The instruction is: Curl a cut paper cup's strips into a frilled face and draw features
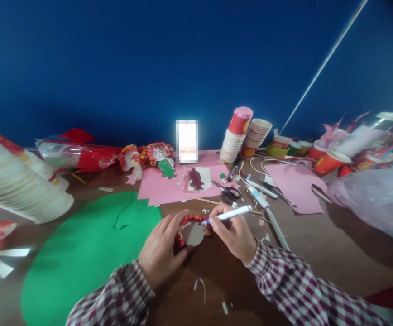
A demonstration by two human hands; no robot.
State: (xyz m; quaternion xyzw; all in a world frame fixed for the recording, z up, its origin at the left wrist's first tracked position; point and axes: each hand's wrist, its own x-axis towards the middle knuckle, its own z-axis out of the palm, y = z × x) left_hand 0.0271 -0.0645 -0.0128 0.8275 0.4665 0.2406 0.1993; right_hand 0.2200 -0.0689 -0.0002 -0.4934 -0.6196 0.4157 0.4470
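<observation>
A round paper-cup craft with a white disc and a curled red-and-yellow rim lies on the brown table. My left hand steadies it from the left, fingers along the upper rim and thumb at its lower edge. A white marker is pinched in my right hand, its dark tip at the upper right of the disc. Just behind the hands are black-handled scissors, a thin wooden stick and small white paper scraps. A dark cut-out shape lies on white paper farther back.
Green paper spreads at left beside a long stack of paper cups. Pink sheets, finished cup crafts and a glowing screen are at the back. Cup stacks, a utility knife and a plastic bag stand right.
</observation>
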